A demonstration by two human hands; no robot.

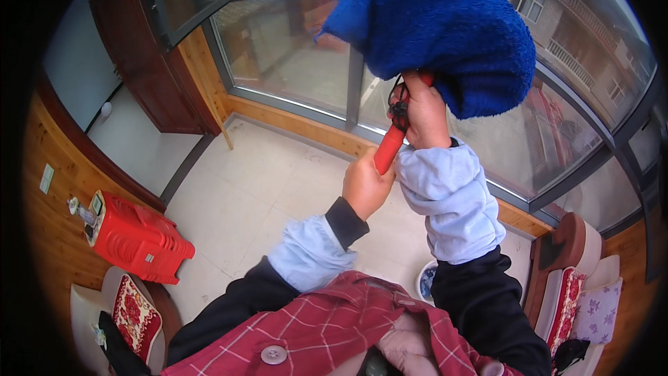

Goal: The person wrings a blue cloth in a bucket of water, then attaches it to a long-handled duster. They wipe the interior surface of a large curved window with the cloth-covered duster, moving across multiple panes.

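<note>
A red pole handle [391, 147] slants up in front of me, toward the glass panes. My left hand [364, 184] is wrapped around its lower end. Higher up, my right hand [427, 114] grips it just below a fluffy blue cloth [449, 31]. A black cord [399, 110] is looped and knotted around the handle by my right fingers. The cloth covers the head of the tool, so what lies under it is hidden. Light blue sleeve covers [459, 196] are bunched on both forearms.
Grey-framed windows [292, 52] wrap around ahead, one sash standing open at the left. A wooden stick [219, 115] leans by the dark red door [151, 52]. Stacked red plastic stools [138, 237] are at left. A white bucket [419, 282] sits on the floor near a sofa [543, 282].
</note>
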